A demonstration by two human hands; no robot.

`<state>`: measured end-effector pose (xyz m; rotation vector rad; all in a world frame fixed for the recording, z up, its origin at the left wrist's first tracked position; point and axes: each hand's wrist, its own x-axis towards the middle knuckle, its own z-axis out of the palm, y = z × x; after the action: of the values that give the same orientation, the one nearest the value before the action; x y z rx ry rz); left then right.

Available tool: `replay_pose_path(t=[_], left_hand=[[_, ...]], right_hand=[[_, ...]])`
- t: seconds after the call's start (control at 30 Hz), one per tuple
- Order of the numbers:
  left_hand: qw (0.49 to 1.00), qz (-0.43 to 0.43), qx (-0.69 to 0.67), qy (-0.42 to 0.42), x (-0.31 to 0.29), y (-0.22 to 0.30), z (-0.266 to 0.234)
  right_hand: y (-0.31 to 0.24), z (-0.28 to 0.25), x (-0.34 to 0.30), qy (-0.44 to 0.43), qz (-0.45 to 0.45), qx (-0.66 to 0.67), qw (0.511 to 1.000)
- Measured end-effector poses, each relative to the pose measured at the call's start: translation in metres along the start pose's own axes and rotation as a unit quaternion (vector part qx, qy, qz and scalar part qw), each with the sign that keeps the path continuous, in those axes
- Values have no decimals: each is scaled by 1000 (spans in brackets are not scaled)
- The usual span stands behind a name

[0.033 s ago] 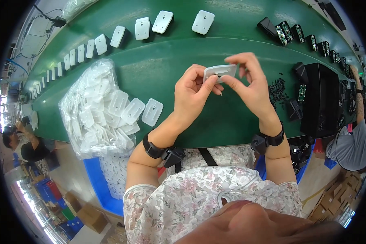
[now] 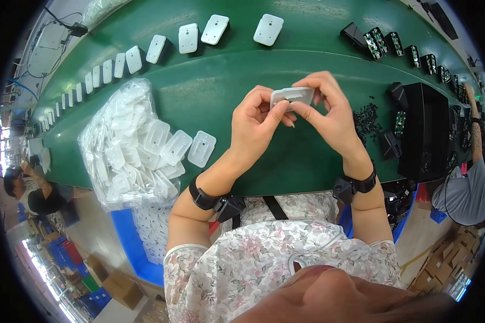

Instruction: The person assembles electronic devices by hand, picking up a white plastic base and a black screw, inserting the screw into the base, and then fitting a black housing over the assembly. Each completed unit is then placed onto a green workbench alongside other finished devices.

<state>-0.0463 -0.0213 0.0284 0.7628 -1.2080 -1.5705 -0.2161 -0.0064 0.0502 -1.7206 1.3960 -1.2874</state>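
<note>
- White cover [image 2: 305,95] pinched in left hand [image 2: 255,123]; right hand [image 2: 331,110] closed about its right end.
- Row of capped units [image 2: 268,29]: apparently done.
- Loose covers [image 2: 202,149], open units [image 2: 376,44]: seemingly left.

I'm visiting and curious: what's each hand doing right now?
Left hand: closed, holding a pale plastic piece.
Right hand: curled at the piece's right end; whether gripping cannot be told.
</note>
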Motion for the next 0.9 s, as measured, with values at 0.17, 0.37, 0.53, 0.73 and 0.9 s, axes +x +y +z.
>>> replay_pose_path(t=[0.17, 0.37, 0.53, 0.73, 0.9], left_hand=[[999, -20, 27, -41, -2, 1, -1], [995, -78, -24, -58, 6, 4, -6], [997, -70, 17, 11, 20, -6, -25], [895, 61, 430, 103, 36, -20, -44], [820, 110, 554, 92, 34, -20, -41]], right_hand=[[3, -10, 0, -105, 171, 108, 974], [6, -5, 1, -52, 150, 129, 979], [22, -11, 21, -131, 178, 118, 968], [94, -75, 115, 117, -93, -592, 792], [115, -82, 151, -88, 110, -693, 707]])
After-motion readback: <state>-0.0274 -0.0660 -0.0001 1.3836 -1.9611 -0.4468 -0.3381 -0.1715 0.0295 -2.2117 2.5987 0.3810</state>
